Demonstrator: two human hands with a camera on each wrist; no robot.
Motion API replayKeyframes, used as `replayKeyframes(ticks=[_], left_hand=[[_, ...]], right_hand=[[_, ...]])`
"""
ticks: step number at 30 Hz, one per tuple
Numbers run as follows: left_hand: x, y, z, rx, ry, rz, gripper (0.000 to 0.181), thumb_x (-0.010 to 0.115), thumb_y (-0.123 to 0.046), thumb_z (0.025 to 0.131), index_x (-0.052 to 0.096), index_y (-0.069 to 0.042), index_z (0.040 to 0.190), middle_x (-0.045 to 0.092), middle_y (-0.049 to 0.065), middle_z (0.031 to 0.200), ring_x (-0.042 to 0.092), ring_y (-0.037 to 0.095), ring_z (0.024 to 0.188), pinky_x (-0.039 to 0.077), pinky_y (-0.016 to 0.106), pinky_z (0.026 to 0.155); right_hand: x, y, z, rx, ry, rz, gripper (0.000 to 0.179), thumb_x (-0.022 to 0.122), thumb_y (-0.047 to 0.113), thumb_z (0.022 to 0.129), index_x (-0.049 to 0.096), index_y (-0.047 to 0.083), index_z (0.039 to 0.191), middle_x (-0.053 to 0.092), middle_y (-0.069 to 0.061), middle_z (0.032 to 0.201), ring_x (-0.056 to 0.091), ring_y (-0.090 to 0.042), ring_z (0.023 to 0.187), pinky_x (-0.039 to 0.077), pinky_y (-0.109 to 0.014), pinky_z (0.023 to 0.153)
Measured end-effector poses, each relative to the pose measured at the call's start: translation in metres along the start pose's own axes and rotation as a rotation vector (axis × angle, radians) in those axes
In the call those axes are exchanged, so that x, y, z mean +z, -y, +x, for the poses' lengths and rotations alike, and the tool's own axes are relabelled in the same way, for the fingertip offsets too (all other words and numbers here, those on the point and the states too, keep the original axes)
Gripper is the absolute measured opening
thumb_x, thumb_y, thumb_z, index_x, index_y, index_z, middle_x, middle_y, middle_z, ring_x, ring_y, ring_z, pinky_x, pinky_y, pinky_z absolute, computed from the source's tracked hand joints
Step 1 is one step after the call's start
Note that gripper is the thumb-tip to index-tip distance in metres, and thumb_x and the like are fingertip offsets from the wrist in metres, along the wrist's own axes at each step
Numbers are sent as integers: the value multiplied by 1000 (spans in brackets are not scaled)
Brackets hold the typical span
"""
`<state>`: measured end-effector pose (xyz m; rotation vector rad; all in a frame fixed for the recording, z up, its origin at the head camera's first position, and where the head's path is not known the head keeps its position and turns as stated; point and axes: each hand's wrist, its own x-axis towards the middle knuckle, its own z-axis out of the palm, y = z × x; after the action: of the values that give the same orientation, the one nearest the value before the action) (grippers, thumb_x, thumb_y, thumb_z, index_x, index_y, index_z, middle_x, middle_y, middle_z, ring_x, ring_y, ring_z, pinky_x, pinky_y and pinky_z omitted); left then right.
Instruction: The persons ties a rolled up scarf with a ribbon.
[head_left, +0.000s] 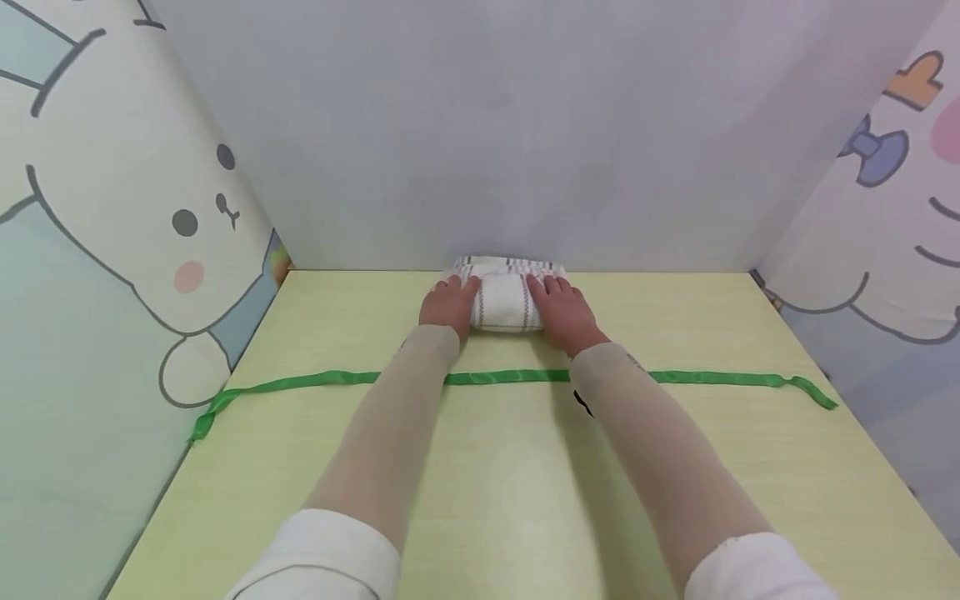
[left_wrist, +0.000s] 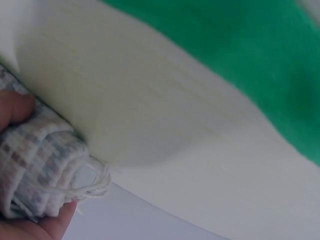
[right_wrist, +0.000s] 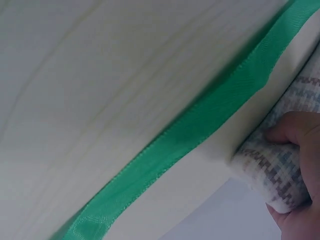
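Note:
A folded white towel (head_left: 504, 302) with dark patterned stripes lies at the far edge of the table, against the back wall. My left hand (head_left: 448, 306) grips its left end and my right hand (head_left: 566, 315) grips its right end. In the left wrist view, thumb and fingers sit around the thick folded towel (left_wrist: 47, 155), with loose white fringe hanging from its end. The right wrist view has the thumb on one side of the towel (right_wrist: 275, 167) and fingers on the other. Its underside is hidden.
A green ribbon (head_left: 510, 377) runs across the pale yellow table (head_left: 495, 500), passing under both forearms. A plain grey wall (head_left: 510, 133) rises behind, and cartoon-printed panels (head_left: 112, 250) stand at both sides. A short black strap end (head_left: 582, 404) hangs by the right wrist.

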<state>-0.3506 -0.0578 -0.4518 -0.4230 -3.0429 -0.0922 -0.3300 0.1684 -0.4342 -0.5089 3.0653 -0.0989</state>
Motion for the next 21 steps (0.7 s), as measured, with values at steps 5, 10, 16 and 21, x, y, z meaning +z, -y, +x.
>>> replayKeyframes(ticks=[5,10,16,21], left_hand=[[-4,3,0,23,-18,2,54,61,-8,101,41,-20,150,54,15,128,54,35,113,54,48,89],[-16,9,-4,18,-58,38,50,62,-8,101,45,-20,146,56,13,123,56,32,109,55,46,85],[-24,10,-7,56,-60,44,45,58,-8,104,45,-18,146,57,15,123,58,33,108,55,46,83],[-30,14,-12,63,-95,56,48,63,-9,100,46,-18,144,59,13,120,58,31,104,55,44,80]], right_hand=[[-1,0,0,2,-42,51,70,59,6,104,23,12,164,34,-22,160,28,-42,148,26,-56,120],[-6,4,2,-22,-87,63,75,68,6,99,28,10,162,39,-21,157,33,-41,145,28,-56,120],[-9,5,-3,-26,-134,29,78,72,5,94,32,6,160,43,-22,153,36,-41,143,30,-56,118],[-13,6,-8,-70,-198,15,76,75,7,92,35,4,157,47,-22,150,40,-41,140,33,-56,116]])
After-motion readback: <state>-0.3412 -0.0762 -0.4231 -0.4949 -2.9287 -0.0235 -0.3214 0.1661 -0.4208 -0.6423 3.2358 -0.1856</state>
